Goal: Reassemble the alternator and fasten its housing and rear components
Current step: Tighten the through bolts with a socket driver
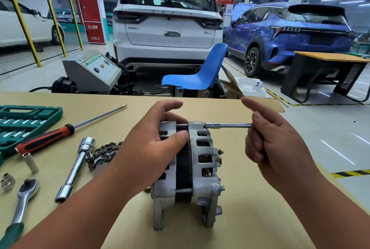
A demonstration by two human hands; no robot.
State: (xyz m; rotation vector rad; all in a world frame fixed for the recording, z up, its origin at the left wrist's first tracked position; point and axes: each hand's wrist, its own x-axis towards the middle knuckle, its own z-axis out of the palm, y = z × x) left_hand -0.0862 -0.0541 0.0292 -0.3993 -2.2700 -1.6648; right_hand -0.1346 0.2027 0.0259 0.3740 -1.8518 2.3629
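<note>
Now, alternator (192, 168): upright on its lugs, middle of the bench (200, 236), nearer the right edge.
Left hand (148, 152): fingers curled over the alternator's top, thumb on its seam.
Right hand (276, 144): fingers wrapped round the driver (228, 125), forefinger straight.
Driver: level, its socket against the top bolt (182, 125).
Left edge: ratchet (24, 198), screwdriver (50, 136), socket case (26, 120).
</note>
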